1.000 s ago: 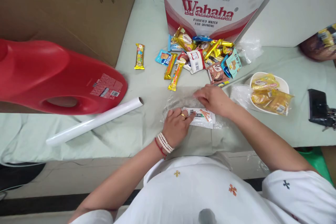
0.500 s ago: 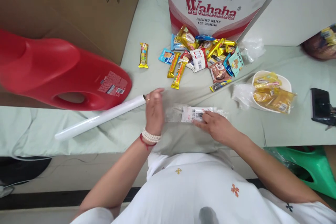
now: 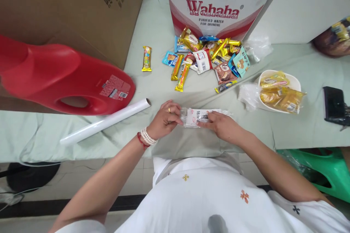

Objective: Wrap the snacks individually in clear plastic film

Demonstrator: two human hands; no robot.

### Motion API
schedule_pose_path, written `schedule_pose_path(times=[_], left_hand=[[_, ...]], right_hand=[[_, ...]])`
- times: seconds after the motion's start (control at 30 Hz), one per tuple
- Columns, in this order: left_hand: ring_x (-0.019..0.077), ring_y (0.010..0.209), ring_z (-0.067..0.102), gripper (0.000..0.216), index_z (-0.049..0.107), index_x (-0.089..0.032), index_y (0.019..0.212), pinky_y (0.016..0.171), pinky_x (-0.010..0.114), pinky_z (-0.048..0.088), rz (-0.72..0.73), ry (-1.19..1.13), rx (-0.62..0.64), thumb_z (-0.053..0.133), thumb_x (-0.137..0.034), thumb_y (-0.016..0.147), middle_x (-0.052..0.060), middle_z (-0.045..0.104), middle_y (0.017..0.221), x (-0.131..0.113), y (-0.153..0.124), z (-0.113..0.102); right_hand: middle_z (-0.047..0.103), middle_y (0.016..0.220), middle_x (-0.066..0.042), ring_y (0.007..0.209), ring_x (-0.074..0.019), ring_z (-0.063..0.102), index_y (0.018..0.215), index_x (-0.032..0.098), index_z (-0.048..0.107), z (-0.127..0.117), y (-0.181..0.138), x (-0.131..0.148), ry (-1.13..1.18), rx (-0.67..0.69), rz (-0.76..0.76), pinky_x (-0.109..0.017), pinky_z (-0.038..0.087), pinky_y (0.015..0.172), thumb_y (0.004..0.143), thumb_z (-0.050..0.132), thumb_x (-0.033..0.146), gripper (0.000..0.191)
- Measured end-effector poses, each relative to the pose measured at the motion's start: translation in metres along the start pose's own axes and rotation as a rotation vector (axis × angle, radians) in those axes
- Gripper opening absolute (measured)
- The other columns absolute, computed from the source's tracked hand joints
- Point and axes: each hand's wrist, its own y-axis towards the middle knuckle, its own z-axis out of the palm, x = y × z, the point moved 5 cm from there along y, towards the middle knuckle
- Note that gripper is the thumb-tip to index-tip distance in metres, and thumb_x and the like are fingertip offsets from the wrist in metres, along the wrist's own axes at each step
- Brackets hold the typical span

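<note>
A flat clear plastic packet (image 3: pixel 193 117) with a white printed label lies on the green-grey cloth in front of me. My left hand (image 3: pixel 166 119), with a ring and a beaded bracelet, has its thumb and fingers pinched on the packet's left end. Over the label's right part, my right hand (image 3: pixel 222 125) grips the packet with thumb and fingers and hides some of the print. The packet's see-through right end shows beyond the right fingers. Left of my left hand lies a white roll (image 3: pixel 106 122).
Wrapped snacks (image 3: pixel 202 60) are heaped before a Wahaha carton (image 3: pixel 216 11). One yellow snack bar (image 3: pixel 147 59) lies apart. A red jug (image 3: pixel 68 80) and a brown carton (image 3: pixel 90 14) stand left. To the right are a white bowl (image 3: pixel 298 84) of yellow packets and a black phone (image 3: pixel 335 103).
My left hand has come down from an upright, flat pose and closed on the packet's left end. That end now looks gathered in. My right hand stays on the label.
</note>
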Motion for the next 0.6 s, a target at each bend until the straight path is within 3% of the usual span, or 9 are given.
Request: schedule_pose_path(times=[0.1, 0.2, 0.27, 0.33, 0.43, 0.53, 0.6], left_hand=[[0.0253, 0.108, 0.063, 0.023, 0.071, -0.027, 0.075, 0.122, 0.055, 0.027, -0.036, 0.031, 0.021, 0.05, -0.028, 0.083, 0.004, 0.068, 0.083, 0.005, -0.007, 0.008], [0.0287, 0.105, 0.061, 0.035, 0.07, -0.021, 0.111, 0.108, 0.055, 0.041, -0.246, 0.159, -0.143, 0.05, -0.041, 0.09, 0.011, 0.067, 0.104, 0.007, -0.008, 0.011], [0.0358, 0.114, 0.055, 0.047, 0.068, -0.02, 0.122, 0.098, 0.056, 0.044, -0.366, 0.308, -0.2, 0.063, -0.05, 0.085, 0.017, 0.063, 0.118, 0.005, -0.008, 0.011], [0.0409, 0.122, 0.049, 0.036, 0.074, -0.022, 0.107, 0.095, 0.056, 0.044, -0.384, 0.373, -0.192, 0.071, -0.046, 0.081, 0.018, 0.06, 0.124, -0.002, -0.009, 0.009], [0.0295, 0.103, 0.059, 0.016, 0.069, -0.02, 0.08, 0.084, 0.043, 0.049, -0.336, 0.207, -0.219, 0.065, -0.035, 0.086, 0.011, 0.064, 0.105, -0.019, -0.013, 0.001], [0.0154, 0.067, 0.056, 0.017, 0.061, -0.021, 0.078, 0.065, 0.029, 0.047, -0.349, -0.046, -0.21, 0.061, -0.032, 0.091, -0.001, 0.06, 0.071, -0.04, -0.007, 0.004], [0.0145, 0.065, 0.058, 0.015, 0.064, -0.02, 0.082, 0.066, 0.027, 0.047, -0.339, -0.082, -0.148, 0.059, -0.03, 0.093, -0.002, 0.064, 0.07, -0.055, 0.007, 0.019]], right_hand=[[0.06, 0.101, -0.01, 0.101, -0.0241, 0.056, 0.146, 0.032, 0.06, 0.0, -0.003, 0.002, 0.001, -0.035, -0.005, -0.033, 0.045, 0.088, 0.104, 0.044, 0.015, 0.048], [0.059, 0.106, -0.012, 0.105, -0.0261, 0.056, 0.144, 0.029, 0.063, -0.002, -0.009, 0.006, 0.047, -0.11, -0.019, -0.039, 0.046, 0.094, 0.105, 0.048, 0.027, 0.041], [0.058, 0.107, -0.013, 0.105, -0.0271, 0.055, 0.138, 0.025, 0.068, -0.002, -0.014, 0.006, 0.096, -0.155, -0.013, -0.041, 0.047, 0.094, 0.104, 0.051, 0.032, 0.039], [0.057, 0.106, -0.013, 0.1, -0.0257, 0.054, 0.135, 0.024, 0.07, 0.001, -0.018, 0.005, 0.143, -0.192, 0.013, -0.04, 0.048, 0.091, 0.104, 0.051, 0.029, 0.037], [0.056, 0.1, -0.01, 0.09, -0.0223, 0.051, 0.137, 0.025, 0.069, 0.007, -0.02, 0.001, 0.203, -0.226, 0.027, -0.037, 0.048, 0.085, 0.104, 0.047, 0.023, 0.04], [0.056, 0.098, -0.009, 0.089, -0.0221, 0.05, 0.136, 0.024, 0.069, 0.011, -0.017, -0.001, 0.247, -0.266, 0.013, -0.037, 0.048, 0.085, 0.105, 0.044, 0.022, 0.04], [0.056, 0.097, -0.009, 0.088, -0.0226, 0.05, 0.131, 0.024, 0.072, 0.01, -0.016, 0.0, 0.254, -0.306, 0.018, -0.039, 0.048, 0.086, 0.105, 0.044, 0.025, 0.038]])
